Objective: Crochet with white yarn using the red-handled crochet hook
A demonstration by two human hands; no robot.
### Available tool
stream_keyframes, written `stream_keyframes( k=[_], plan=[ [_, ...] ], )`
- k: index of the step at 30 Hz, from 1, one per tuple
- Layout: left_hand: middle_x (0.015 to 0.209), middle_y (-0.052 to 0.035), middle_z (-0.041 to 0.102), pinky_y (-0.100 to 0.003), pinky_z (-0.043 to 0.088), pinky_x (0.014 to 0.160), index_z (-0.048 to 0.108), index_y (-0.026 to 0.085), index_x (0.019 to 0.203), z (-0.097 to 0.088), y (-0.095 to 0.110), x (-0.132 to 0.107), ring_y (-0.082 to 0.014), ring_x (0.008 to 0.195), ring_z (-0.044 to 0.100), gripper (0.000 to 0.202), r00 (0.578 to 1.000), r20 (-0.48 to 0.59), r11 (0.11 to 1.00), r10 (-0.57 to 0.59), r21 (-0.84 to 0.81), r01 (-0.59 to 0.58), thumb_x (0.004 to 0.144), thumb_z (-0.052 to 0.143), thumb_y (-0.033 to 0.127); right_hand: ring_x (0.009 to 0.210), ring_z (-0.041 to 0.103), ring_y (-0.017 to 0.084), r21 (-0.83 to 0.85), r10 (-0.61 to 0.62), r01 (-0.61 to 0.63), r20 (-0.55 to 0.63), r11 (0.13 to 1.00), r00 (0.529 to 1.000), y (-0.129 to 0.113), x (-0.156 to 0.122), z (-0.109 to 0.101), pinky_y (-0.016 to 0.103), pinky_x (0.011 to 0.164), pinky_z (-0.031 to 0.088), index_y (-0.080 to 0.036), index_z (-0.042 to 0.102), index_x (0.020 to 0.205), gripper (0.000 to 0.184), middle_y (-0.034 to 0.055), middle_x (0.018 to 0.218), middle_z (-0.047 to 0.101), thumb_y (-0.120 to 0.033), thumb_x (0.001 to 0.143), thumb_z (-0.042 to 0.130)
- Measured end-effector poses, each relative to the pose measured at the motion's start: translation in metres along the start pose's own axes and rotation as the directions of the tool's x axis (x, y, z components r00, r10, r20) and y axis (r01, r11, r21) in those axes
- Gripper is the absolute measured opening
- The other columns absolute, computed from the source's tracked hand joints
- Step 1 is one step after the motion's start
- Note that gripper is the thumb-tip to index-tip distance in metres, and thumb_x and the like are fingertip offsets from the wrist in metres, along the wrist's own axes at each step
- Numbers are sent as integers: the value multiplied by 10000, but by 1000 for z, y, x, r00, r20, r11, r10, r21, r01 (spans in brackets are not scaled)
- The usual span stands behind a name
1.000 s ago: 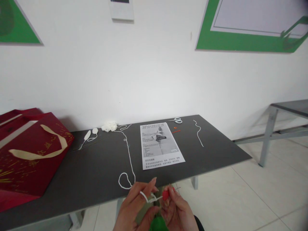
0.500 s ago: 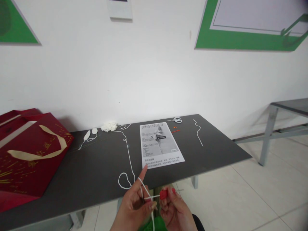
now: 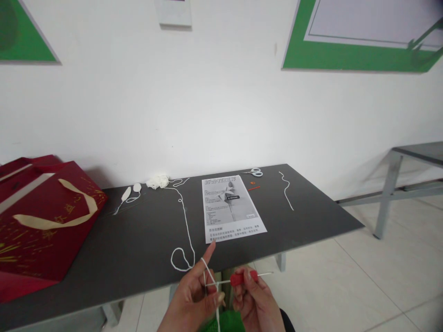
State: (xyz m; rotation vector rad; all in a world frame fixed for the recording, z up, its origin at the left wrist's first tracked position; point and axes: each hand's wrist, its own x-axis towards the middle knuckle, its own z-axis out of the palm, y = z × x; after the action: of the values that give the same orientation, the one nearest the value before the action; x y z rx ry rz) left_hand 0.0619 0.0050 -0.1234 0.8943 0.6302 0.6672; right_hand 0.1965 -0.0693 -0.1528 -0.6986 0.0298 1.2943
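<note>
White yarn (image 3: pixel 187 230) runs over the dark table to my left hand (image 3: pixel 195 295), where it loops over the raised index finger. My left thumb and lower fingers pinch the yarn, and a strand hangs down below them. In my right hand (image 3: pixel 254 295) is a crochet hook (image 3: pixel 244 277) with a red grip, its thin shaft pointing left into the yarn by my left fingers. The hook's other end sticks out to the right. How the yarn wraps round the tip is too small to make out. A printed sheet (image 3: pixel 235 230) lies just beyond my hands.
On the dark table (image 3: pixel 145 249) are a bundle of white yarn (image 3: pixel 158 181), two small white crocheted pieces (image 3: pixel 126 194), scissors (image 3: pixel 256 172), a small orange stick (image 3: pixel 254 188) and a loose yarn piece (image 3: pixel 286 189). Red gift bags (image 3: pixel 44 249) stand at the left.
The crochet hook has turned slightly in my right hand, and more of its right end shows. My left hand keeps its pinch with the index finger raised. The view has shifted slightly.
</note>
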Motion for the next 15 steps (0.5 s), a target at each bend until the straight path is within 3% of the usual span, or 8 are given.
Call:
stream_keyframes(
  k=[5,15],
  plan=[
    [646,84,435,-181,296,530,519,363,1401,-4,-3,1,-68,561,351,796,1000,3,1000,13,-12,-13,692,862,247,451,613,87,-12,-16,16,8,1000,1000,1,1,1,182,459,509,-119,745,820,282,19,577,726,-330,696,887],
    [605,91,441,-183,349,535,333,354,1502,-5,1,4,-76,539,338,1010,998,20,997,-58,-55,59,655,874,252,426,595,78,-37,11,-11,1,999,1000,1,-1,6,188,449,509,-125,750,786,318,6,551,706,-357,645,914]
  ],
)
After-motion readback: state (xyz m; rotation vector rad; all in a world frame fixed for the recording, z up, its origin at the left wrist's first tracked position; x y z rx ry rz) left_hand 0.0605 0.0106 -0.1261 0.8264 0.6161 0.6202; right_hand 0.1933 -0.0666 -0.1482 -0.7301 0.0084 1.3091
